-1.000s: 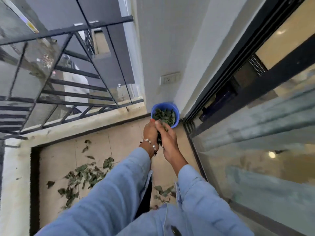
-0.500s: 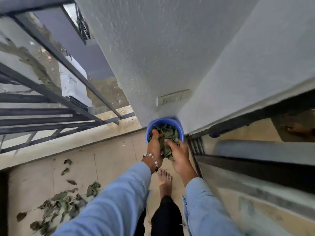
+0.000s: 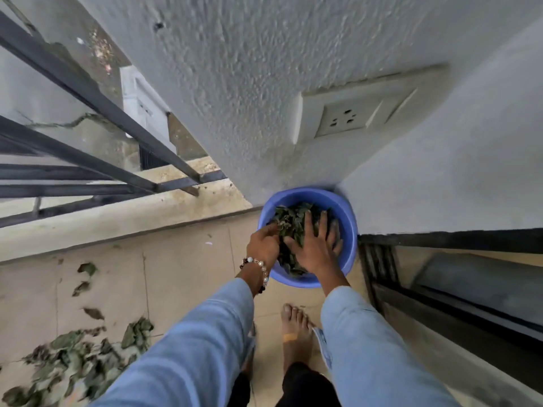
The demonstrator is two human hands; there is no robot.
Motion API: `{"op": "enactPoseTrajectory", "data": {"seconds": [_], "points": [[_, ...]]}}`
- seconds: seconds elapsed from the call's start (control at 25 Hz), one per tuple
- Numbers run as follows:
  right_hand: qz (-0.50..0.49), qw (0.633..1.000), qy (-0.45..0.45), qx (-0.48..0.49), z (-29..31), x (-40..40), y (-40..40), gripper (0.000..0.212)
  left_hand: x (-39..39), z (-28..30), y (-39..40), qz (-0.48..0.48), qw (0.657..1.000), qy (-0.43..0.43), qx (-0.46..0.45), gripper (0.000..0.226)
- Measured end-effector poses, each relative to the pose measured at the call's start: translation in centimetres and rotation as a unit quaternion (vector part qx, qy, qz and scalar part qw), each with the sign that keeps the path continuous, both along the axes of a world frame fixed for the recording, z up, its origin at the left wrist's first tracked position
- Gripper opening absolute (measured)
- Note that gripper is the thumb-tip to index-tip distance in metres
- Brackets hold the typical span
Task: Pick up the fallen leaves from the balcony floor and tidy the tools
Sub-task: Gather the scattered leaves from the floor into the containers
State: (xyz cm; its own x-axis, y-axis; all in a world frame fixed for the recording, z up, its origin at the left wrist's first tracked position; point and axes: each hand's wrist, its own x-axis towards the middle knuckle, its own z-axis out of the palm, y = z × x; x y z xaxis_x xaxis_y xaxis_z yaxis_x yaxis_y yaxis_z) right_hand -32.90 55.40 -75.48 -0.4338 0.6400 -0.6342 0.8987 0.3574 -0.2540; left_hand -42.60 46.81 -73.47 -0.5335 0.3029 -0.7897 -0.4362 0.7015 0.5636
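Observation:
A blue plastic bucket [image 3: 348, 212] stands on the tiled floor in the wall corner, filled with green leaves [image 3: 289, 220]. My right hand [image 3: 316, 248] lies flat on top of those leaves with its fingers spread, pressing down inside the bucket. My left hand [image 3: 263, 246], with a bead bracelet at the wrist, reaches in over the bucket's left rim, its fingertips in the leaves; whether they pinch any is hidden. A heap of fallen leaves [image 3: 73, 362] lies on the floor at the lower left, with a few loose ones [image 3: 86, 268] above it.
A dark metal railing [image 3: 97, 95] on a concrete kerb closes the left side. A wall socket [image 3: 358, 113] sits above the bucket. The dark sliding-door track [image 3: 379, 259] runs along the right. My bare foot [image 3: 293, 327] stands just behind the bucket.
I have leaned in closer to the bucket. Both hands have gone from above its rim down into it, and my right hand has flattened out onto the leaves.

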Motion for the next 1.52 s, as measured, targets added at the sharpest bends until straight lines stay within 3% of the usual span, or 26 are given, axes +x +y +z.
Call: {"op": "enactPoseTrajectory", "data": {"seconds": [0.08,0.2,0.36,0.52,0.8,1.0,1.36,1.52], "points": [[-0.030,0.997,0.058,-0.038,0.7,0.7,0.2,0.082,0.0,0.0,-1.5,0.002,1.000,0.005,-0.010,0.040],[-0.170,0.967,0.188,-0.020,4.8,1.9,-0.4,0.075,0.2,3.8,-3.2,0.010,1.000,-0.008,-0.023,0.035],[-0.256,0.950,0.179,-0.025,13.3,4.2,-2.5,0.046,1.5,12.6,-4.7,0.033,0.998,-0.023,-0.045,0.024],[-0.256,0.950,0.160,-0.076,21.6,5.6,-4.3,0.025,2.8,22.0,-6.3,0.021,0.998,0.011,-0.064,0.020],[-0.027,0.978,0.169,-0.120,36.1,4.5,-8.2,0.021,6.8,34.7,-14.1,0.021,0.992,0.092,-0.083,0.014],[0.182,0.965,0.104,-0.159,40.1,2.5,-13.6,0.020,10.7,38.6,-24.2,0.160,0.974,0.098,-0.123,0.016],[0.528,0.827,0.045,-0.188,42.0,5.5,-28.7,0.022,26.2,40.1,-39.5,0.443,0.871,0.081,-0.195,0.020],[0.624,0.763,0.070,-0.154,42.7,10.8,-34.5,0.023,36.0,40.9,-42.6,0.497,0.837,0.070,-0.220,0.019]]}}
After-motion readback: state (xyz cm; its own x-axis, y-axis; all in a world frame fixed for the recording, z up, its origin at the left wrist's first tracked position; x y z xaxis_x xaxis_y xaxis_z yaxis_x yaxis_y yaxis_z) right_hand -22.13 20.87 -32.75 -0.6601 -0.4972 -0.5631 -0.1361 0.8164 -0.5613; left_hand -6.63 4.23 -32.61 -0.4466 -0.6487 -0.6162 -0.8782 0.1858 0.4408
